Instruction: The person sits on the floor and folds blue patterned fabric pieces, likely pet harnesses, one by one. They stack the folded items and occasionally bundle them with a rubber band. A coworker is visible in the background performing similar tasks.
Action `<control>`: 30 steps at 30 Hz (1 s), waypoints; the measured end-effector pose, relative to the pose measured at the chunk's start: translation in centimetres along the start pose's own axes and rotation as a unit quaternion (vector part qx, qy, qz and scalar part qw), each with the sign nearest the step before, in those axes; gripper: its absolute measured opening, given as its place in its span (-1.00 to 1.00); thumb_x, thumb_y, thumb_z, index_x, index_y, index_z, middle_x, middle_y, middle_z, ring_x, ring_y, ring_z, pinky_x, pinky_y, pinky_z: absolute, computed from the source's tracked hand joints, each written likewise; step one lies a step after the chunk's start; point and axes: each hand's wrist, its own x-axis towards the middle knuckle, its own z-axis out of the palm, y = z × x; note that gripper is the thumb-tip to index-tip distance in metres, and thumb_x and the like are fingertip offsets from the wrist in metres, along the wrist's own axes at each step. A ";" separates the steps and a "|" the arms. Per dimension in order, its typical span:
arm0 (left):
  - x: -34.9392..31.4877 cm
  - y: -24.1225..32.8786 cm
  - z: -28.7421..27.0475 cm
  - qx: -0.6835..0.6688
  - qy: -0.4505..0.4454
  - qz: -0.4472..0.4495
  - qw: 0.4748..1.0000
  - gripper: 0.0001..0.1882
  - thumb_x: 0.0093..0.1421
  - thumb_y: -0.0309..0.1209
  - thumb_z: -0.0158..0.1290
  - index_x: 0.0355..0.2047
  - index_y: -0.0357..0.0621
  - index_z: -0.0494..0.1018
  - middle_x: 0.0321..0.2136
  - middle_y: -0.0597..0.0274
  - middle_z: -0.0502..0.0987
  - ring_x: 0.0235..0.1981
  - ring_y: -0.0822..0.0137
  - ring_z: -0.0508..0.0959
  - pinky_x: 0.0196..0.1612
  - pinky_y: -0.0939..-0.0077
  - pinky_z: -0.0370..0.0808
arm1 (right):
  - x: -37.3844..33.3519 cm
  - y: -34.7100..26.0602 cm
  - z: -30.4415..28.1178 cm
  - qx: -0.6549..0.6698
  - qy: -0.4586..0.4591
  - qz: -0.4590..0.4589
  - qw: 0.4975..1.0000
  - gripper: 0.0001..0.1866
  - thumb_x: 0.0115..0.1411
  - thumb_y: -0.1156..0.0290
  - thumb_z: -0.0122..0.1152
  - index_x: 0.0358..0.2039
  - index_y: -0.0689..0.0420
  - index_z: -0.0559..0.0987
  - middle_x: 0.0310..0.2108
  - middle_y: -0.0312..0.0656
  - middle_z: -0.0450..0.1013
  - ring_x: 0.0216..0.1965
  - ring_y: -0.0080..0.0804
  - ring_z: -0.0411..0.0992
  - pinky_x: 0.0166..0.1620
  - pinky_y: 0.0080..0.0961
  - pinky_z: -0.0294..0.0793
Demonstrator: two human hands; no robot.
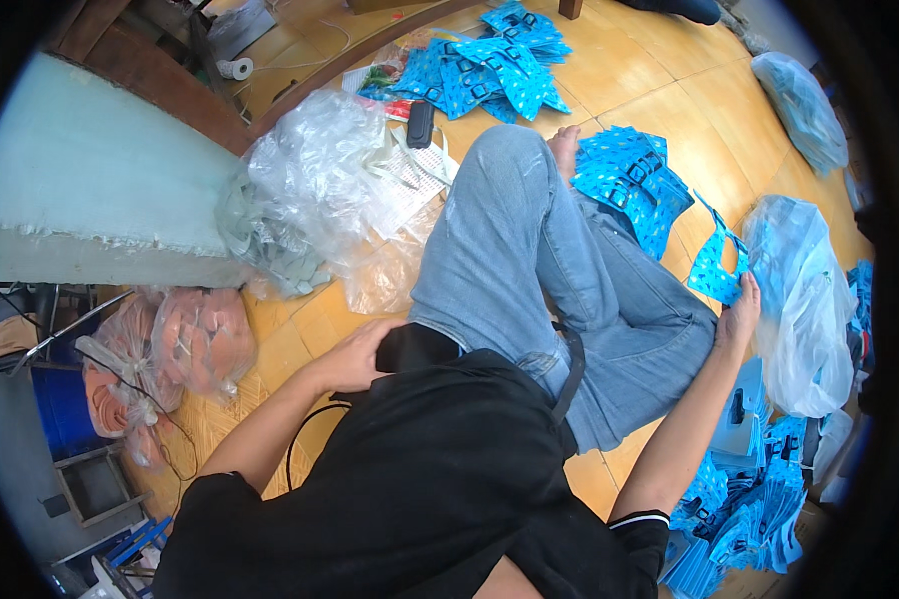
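My right hand [739, 311] is closed on the lower end of a flat blue patterned piece [709, 282], which has a cut-out opening and a narrow strap at its far end. It is held up beside my right knee. My left hand [358, 357] rests at my left hip against black cloth, thumb and fingers apart, with the fingertips partly hidden. Beyond my folded legs, a fanned stack of similar blue pieces [624, 205] with dark buckle-like marks lies on the floor near my bare foot.
More blue pieces lie in a far pile [489, 75] and at lower right [749, 519]. Clear plastic bags [320, 160] are heaped at left, near a black case [421, 125]. Filled bags [799, 309] stand at right. Bags of orange-pink pieces [200, 334] sit beside a pale slab [100, 170].
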 end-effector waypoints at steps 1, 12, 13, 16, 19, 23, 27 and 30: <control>0.6 0.4 0.2 -0.008 0.003 0.009 1.000 -0.12 0.01 0.03 0.29 0.22 -0.16 0.21 0.15 -0.10 0.33 0.16 -0.06 0.36 0.21 0.19 0.32 | 0.1 0.0 -0.1 0.018 0.001 0.011 1.000 -0.75 0.31 0.34 0.15 -0.05 0.14 0.47 -0.24 -0.30 0.49 -0.26 -0.55 0.49 -0.21 -0.53 0.52; -4.2 -5.9 -7.2 -0.084 0.243 -0.143 0.956 -0.01 -0.05 -0.12 0.36 0.29 -0.27 0.13 0.12 -0.11 0.37 0.18 0.14 0.36 0.23 0.33 0.27 | 0.4 0.5 -0.5 0.019 -0.005 0.001 1.000 -0.71 0.32 0.34 0.13 0.00 0.16 0.46 -0.19 -0.27 0.50 -0.19 -0.53 0.48 -0.16 -0.55 0.52; -3.8 -6.4 -7.4 -0.100 0.311 -0.142 0.934 -0.03 -0.02 -0.13 0.34 0.28 -0.28 0.12 0.12 -0.12 0.35 0.17 0.10 0.36 0.23 0.30 0.27 | 0.4 0.6 -0.5 0.037 -0.005 0.008 0.999 -0.71 0.31 0.35 0.13 0.00 0.17 0.46 -0.19 -0.26 0.50 -0.19 -0.53 0.48 -0.16 -0.55 0.51; -2.0 -6.1 -8.0 -0.051 0.406 -0.106 0.906 -0.09 0.03 -0.19 0.29 0.28 -0.27 0.11 0.16 -0.08 0.31 0.22 0.13 0.29 0.25 0.29 0.22 | 0.3 0.7 -0.5 0.014 0.001 0.006 1.000 -0.71 0.31 0.35 0.13 0.00 0.18 0.46 -0.20 -0.25 0.50 -0.19 -0.52 0.48 -0.16 -0.56 0.51; -0.2 -3.9 -8.4 0.066 0.437 -0.095 0.892 -0.07 -0.03 -0.13 0.31 0.26 -0.25 0.14 0.03 -0.10 0.35 0.10 -0.01 0.38 0.15 0.21 0.32 | 0.1 1.0 -0.4 0.003 -0.004 -0.016 1.000 -0.74 0.32 0.36 0.13 -0.04 0.19 0.46 -0.22 -0.26 0.50 -0.22 -0.54 0.48 -0.17 -0.58 0.50; 2.7 -0.6 -9.3 0.122 0.456 -0.041 0.880 -0.05 -0.06 -0.10 0.32 0.27 -0.18 0.14 -0.07 -0.07 0.38 -0.02 -0.06 0.44 0.04 0.18 0.39 | -0.3 1.0 -0.1 0.003 0.017 -0.020 1.000 -0.76 0.32 0.36 0.12 -0.06 0.20 0.47 -0.23 -0.27 0.50 -0.24 -0.56 0.47 -0.18 -0.60 0.50; 4.6 1.8 -9.6 0.162 0.457 -0.017 0.875 -0.02 -0.10 -0.08 0.36 0.27 -0.16 0.15 -0.06 -0.07 0.38 -0.03 -0.04 0.46 0.03 0.18 0.41 | -0.7 0.9 0.3 0.012 0.025 -0.010 1.000 -0.76 0.33 0.37 0.11 -0.06 0.22 0.47 -0.23 -0.28 0.49 -0.25 -0.60 0.46 -0.19 -0.63 0.48; 5.5 2.8 -9.5 0.162 0.477 -0.040 0.863 0.00 -0.13 -0.08 0.37 0.27 -0.14 0.15 -0.04 -0.06 0.38 -0.01 -0.03 0.45 0.03 0.16 0.41 | -0.8 0.9 0.4 0.021 0.014 -0.005 1.000 -0.76 0.33 0.38 0.11 -0.06 0.22 0.46 -0.23 -0.29 0.49 -0.25 -0.60 0.45 -0.18 -0.63 0.47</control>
